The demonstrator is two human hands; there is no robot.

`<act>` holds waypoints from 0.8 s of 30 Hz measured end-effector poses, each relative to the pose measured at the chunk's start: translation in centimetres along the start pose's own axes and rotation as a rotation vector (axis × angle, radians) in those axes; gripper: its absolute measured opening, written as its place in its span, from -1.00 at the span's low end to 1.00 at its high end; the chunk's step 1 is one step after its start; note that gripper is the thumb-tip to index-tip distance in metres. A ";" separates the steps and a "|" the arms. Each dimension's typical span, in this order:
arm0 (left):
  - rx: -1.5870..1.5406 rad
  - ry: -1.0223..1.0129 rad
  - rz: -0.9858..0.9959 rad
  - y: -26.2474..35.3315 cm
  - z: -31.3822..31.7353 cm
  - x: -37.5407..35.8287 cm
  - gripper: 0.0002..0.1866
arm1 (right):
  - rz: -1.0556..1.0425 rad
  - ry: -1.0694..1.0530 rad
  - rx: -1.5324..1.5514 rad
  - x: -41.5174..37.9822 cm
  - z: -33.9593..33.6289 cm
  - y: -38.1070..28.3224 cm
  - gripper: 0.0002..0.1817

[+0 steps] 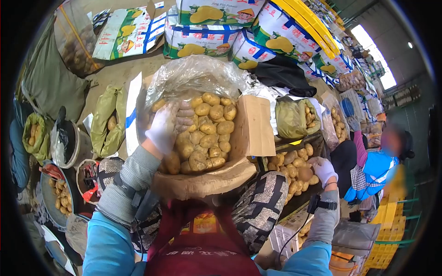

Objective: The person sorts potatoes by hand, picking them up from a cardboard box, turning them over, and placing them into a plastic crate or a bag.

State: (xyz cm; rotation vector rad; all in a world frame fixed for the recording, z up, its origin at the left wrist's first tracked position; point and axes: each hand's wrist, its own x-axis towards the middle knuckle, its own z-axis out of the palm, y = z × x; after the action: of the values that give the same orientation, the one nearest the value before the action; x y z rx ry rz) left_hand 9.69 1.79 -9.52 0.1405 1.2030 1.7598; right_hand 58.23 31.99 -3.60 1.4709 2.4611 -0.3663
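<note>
Potatoes (208,128) fill an open cardboard box (259,126) lined with clear plastic (198,76). My left hand (168,124), in a whitish glove soiled at the fingers, lies at the left side of the box on the potatoes, its fingers spread and pointing right; nothing shows in its grip. To the right of the box, a crate (301,207) holds more loose potatoes (286,172). My right hand (323,170), also gloved, is at the right edge of that heap with its fingers bent beside a potato; whether it grips one cannot be made out.
Printed potato cartons (202,39) are stacked at the back. Green bags of potatoes (108,122) and a tub of potatoes (57,216) stand at the left. Another green bag (292,119) sits behind the crate. A person in a blue apron (375,170) sits at the right.
</note>
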 end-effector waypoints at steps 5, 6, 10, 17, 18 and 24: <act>0.047 -0.094 0.006 0.7 0.5 -0.6 -0.64 | -0.355 -0.025 0.554 1.3 -1.9 -16.4 -0.71; 0.042 -0.104 -0.003 0.9 0.6 -0.6 -0.64 | -0.431 -0.111 0.545 2.1 -1.2 -20.6 -0.67; 0.006 -0.124 -0.010 1.6 0.0 0.2 -0.64 | -0.613 -0.534 0.038 5.4 6.7 -34.9 -0.42; -0.111 -0.107 0.020 2.8 -1.2 -0.3 -0.56 | -0.680 -0.688 -0.551 10.2 25.1 -40.6 -0.23; -0.122 -0.105 0.018 2.7 -1.4 -0.2 -0.55 | -0.613 -0.725 -0.523 10.3 25.7 -40.5 -0.22; -0.147 -0.173 0.017 2.1 -1.7 0.6 -0.51 | -0.545 -0.620 0.103 12.7 25.0 -36.1 -0.21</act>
State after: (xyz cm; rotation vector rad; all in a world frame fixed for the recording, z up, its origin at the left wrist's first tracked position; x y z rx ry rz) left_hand 7.08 1.05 -8.97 0.2122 0.9474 1.8050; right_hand 22.60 17.42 -28.24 0.5458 2.2778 -0.9043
